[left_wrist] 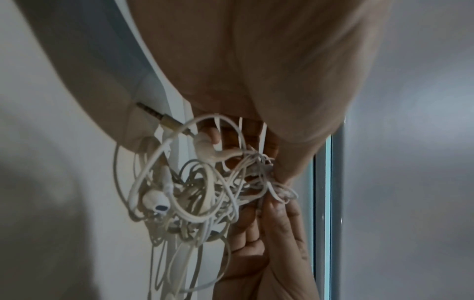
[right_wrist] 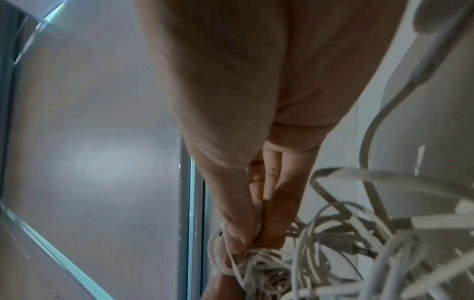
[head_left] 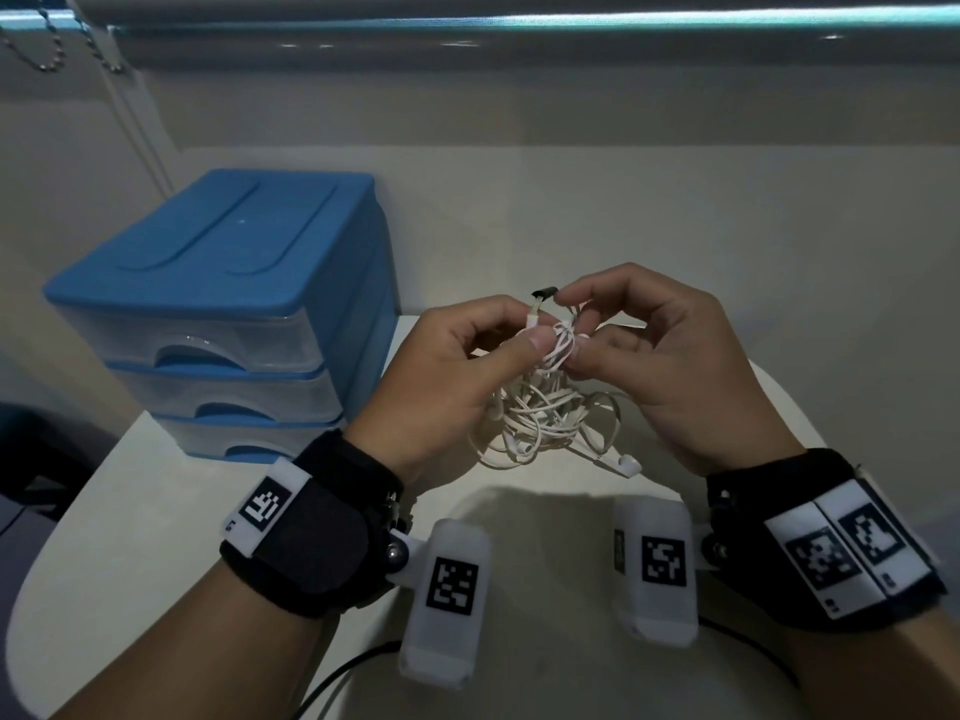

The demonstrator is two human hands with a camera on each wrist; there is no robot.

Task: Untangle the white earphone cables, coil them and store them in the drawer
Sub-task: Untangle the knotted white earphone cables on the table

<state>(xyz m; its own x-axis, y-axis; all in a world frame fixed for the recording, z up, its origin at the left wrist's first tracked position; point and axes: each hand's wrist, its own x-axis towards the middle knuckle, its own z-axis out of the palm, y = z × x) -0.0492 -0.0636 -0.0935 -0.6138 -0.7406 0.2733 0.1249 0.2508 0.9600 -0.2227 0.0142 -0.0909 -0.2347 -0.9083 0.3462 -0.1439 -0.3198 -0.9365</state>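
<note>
A tangle of white earphone cables (head_left: 540,418) hangs between my two hands above the white table (head_left: 156,511). My left hand (head_left: 535,324) pinches the knot at the top of the tangle between thumb and fingers. My right hand (head_left: 571,330) pinches the same knot from the right, its fingers curled. A dark jack plug (head_left: 544,292) sticks up above the knot. The left wrist view shows the loops (left_wrist: 205,192), an earbud (left_wrist: 155,201) and a jack plug (left_wrist: 153,113). In the right wrist view my right hand (right_wrist: 243,233) grips strands of the cable (right_wrist: 333,243).
A blue drawer unit (head_left: 223,283) with three translucent drawers, all closed, stands at the table's back left. One earbud (head_left: 628,465) rests on the table under the tangle. A wall and a window blind lie behind. A dark cable (head_left: 337,678) runs near the table's front edge.
</note>
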